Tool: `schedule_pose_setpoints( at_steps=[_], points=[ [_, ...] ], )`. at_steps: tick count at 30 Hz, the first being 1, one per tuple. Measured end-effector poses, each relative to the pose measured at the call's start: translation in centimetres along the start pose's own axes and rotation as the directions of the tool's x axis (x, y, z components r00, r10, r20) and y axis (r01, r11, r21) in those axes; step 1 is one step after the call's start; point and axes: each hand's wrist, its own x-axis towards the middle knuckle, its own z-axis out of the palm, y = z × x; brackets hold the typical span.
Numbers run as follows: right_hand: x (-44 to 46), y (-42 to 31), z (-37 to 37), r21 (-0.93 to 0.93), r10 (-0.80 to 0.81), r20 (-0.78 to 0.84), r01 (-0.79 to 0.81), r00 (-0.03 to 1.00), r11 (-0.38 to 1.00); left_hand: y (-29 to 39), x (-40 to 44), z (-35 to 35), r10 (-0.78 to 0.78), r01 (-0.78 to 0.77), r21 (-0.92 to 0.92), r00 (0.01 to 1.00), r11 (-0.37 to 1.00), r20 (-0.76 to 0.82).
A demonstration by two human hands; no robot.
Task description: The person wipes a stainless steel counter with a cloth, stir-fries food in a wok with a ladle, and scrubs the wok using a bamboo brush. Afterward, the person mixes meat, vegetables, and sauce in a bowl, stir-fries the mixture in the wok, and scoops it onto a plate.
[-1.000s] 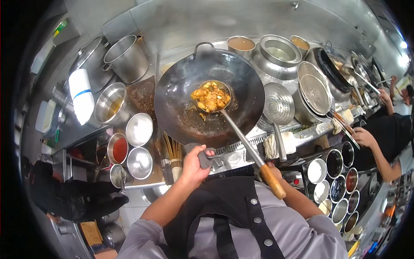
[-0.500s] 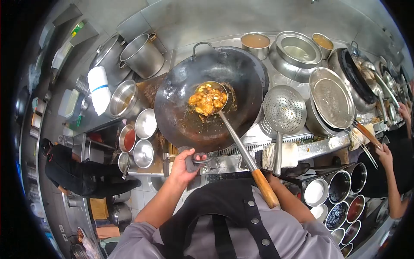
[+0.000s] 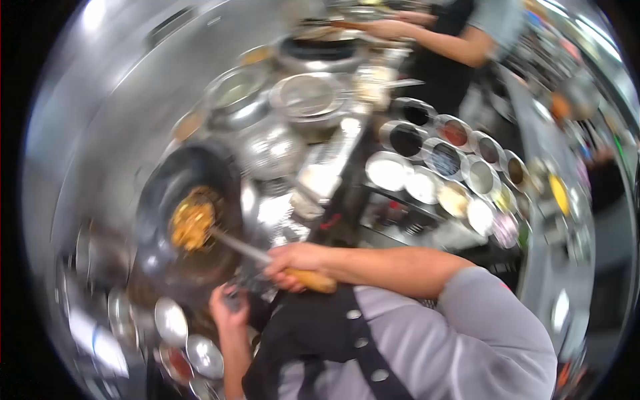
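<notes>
Golden-brown pieces of food (image 3: 192, 225) lie in the wok (image 3: 155, 223), left of centre in the frame, and the blur makes it hard to say how much of them the ladle (image 3: 239, 247) carries and how much rests on the metal. Judging by colour, they look well browned and coated, so cooking seems well advanced; the portion is gathered together but has not yet left the wok. The right hand (image 3: 293, 263), at the centre of the frame, is wrapped round the ladle near its wooden grip. Below and to the left of it, the left hand (image 3: 229, 305) is closed on a grey cloth (image 3: 233, 298) at the wok's near edge; whatever handle lies under the cloth is too smeared to make out. Two shiny bowls (image 3: 171, 321) stand at the lower left, just beside a bowl of red sauce (image 3: 175, 363). Above and right of the wok is a blurred perforated skimmer (image 3: 270, 153), with a mesh strainer (image 3: 307, 95) beyond it. Round containers (image 3: 464, 175) of dark, red and pale contents cluster right of centre. At the top of the frame, a co-worker's hand (image 3: 388, 30) reaches toward another wok (image 3: 317, 50).
</notes>
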Motion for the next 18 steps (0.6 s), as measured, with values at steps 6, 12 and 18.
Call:
schedule_pose_setpoints(
  at_steps=[6, 12, 18],
  points=[
    [-7.0, 7.0, 0.6, 0.266, -0.161, -0.025, 0.161, 0.987, 0.95, -0.3, -4.3, -0.9, -0.11, 0.077, 0.223, 0.984, 0.972, 0.139],
    [-23.8, 18.6, 4.9, 0.02, -0.517, -0.2, 0.531, 0.832, 0.847, -5.4, -10.6, 2.2, -0.303, 0.078, 0.53, 0.886, 0.844, 0.351],
    [-32.2, 28.3, 15.0, -0.083, -0.604, -0.583, 0.699, 0.544, 0.71, -14.7, -12.7, 8.5, -0.811, 0.32, 0.792, 0.474, 0.52, 0.341]
  ],
)
